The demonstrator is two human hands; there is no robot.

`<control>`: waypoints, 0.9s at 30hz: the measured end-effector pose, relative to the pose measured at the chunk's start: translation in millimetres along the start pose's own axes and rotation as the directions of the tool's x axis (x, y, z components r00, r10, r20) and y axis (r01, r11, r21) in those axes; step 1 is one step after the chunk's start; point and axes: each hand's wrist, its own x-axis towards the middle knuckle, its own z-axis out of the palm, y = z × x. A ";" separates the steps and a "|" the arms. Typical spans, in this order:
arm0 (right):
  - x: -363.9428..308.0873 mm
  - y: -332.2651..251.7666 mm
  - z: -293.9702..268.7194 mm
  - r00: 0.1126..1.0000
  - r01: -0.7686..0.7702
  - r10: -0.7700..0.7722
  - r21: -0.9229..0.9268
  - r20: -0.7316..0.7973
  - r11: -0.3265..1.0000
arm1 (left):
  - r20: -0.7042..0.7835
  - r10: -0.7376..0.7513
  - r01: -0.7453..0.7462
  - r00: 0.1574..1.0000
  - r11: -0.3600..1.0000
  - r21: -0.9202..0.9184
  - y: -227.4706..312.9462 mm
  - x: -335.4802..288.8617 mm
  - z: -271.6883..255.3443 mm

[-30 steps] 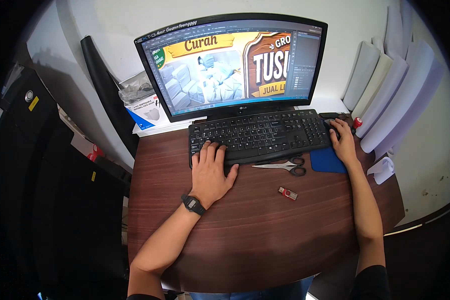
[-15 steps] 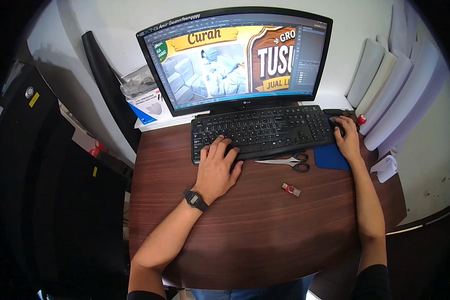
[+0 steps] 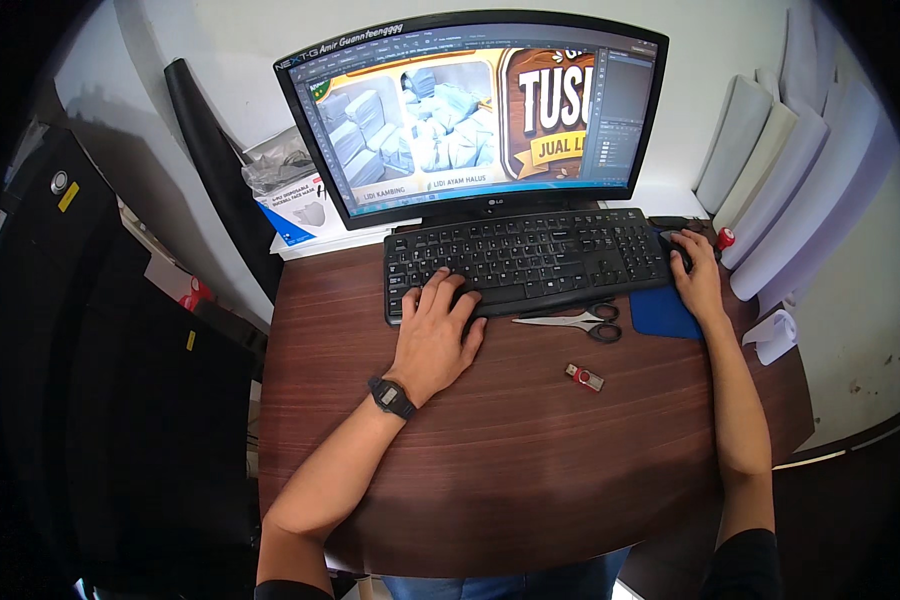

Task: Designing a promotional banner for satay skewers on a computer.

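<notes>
My left hand (image 3: pixel 433 345), with a black digital watch (image 3: pixel 391 397) on its wrist, rests at the lower left of a black keyboard (image 3: pixel 540 262). Its fingers are spread over the keys and the thumb lies near the front edge. At the far right, my right hand (image 3: pixel 700 275) is wrapped round a dark mouse (image 3: pixel 669 246), mostly hidden beneath the fingers, above a blue mouse pad (image 3: pixel 664 314). Behind the keyboard stands a monitor (image 3: pixel 480 199) with a colourful brown, yellow and white layout open in an editing program.
Scissors (image 3: pixel 600 322) lie just in front of the keyboard, and a red and silver USB stick (image 3: pixel 584 377) lies nearer on the wooden desk (image 3: pixel 530 470). Rolled sheets (image 3: pixel 810 190) lean at the right. A face mask box (image 3: pixel 305 212) stands left of the monitor, beside a black cabinet (image 3: pixel 100 350).
The picture on the screen has scrolled upward, showing more of its lower part. Both hands keep practically the same places.
</notes>
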 end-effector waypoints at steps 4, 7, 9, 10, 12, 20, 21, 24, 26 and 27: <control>0.0 -1.3 -0.6 1.000 -0.016 0.016 0.004 0.005 1.000 | -0.025 0.000 -0.001 1.000 1.000 -0.024 -0.9 0.5 -1.3; 0.5 -0.5 -1.1 1.000 -0.019 0.019 0.004 0.002 1.000 | -0.032 -0.011 0.010 0.999 0.999 -0.042 -0.4 1.3 -1.6; 0.5 2.6 -0.5 1.000 -0.007 0.007 0.003 -0.001 1.000 | -0.026 -0.012 0.011 1.000 0.999 -0.034 0.0 1.5 -1.2; 0.6 3.3 -0.1 1.000 0.005 -0.005 0.004 -0.005 1.000 | -0.027 -0.013 0.012 1.000 0.999 -0.039 -0.1 1.5 -1.4; 0.7 3.6 0.0 1.000 0.006 -0.006 0.003 -0.006 1.000 | -0.028 -0.014 0.012 1.000 0.999 -0.043 -0.4 1.5 -1.1; 0.4 1.7 0.2 1.000 0.001 -0.001 0.010 -0.012 1.000 | -0.012 -0.023 0.023 1.000 0.999 -0.027 -0.3 1.1 -1.1; 0.3 0.7 -0.3 1.000 -0.003 0.003 0.013 -0.010 1.000 | -0.013 -0.024 0.023 1.000 0.999 -0.027 -0.6 1.0 -0.6; 0.3 -0.5 -0.9 1.000 -0.005 0.005 0.014 -0.006 1.000 | -0.010 -0.027 0.027 1.000 0.999 -0.029 -1.3 0.5 0.7; 0.3 -0.4 -0.9 1.000 -0.003 0.003 0.013 -0.005 1.000 | -0.014 -0.024 0.023 1.000 0.999 -0.026 -1.2 0.4 0.5; 0.4 -0.2 -0.7 1.000 -0.004 0.004 0.013 -0.006 1.000 | -0.013 -0.024 0.024 1.000 0.999 -0.027 -1.2 0.4 0.5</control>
